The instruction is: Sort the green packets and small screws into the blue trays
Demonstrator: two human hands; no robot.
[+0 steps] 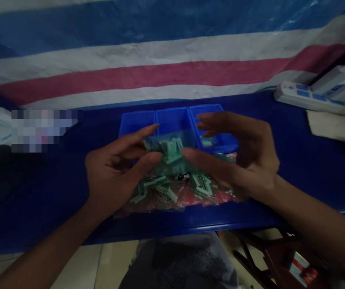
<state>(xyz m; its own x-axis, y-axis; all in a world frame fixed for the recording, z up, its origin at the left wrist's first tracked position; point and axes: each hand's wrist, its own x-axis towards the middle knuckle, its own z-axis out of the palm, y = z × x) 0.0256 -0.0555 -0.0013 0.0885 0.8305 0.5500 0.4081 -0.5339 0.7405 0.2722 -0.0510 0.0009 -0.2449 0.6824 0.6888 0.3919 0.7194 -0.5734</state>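
Raised over the table is a small see-through greenish plastic bag (172,148) with several short white strips inside. My left hand (118,166) pinches its left edge between thumb and fingers. At the bag's right side my right hand (238,152) is open, its thumb at or against the bag and its fingers curved well apart from the thumb. Below both hands lie more clear bags (166,194) with pale strips, on reddish plastic. Two small round dark-and-shiny pieces (183,176) show among them. Behind the held bag stand blue bins (172,116), partly covered by my hands.
The blue table (60,176) ends at a front edge near my lap. A white power strip (307,96) and a beige flat piece (335,125) lie at the right. A striped sheet (160,48) hangs behind. A red-and-white box (303,269) sits below the table's right side.
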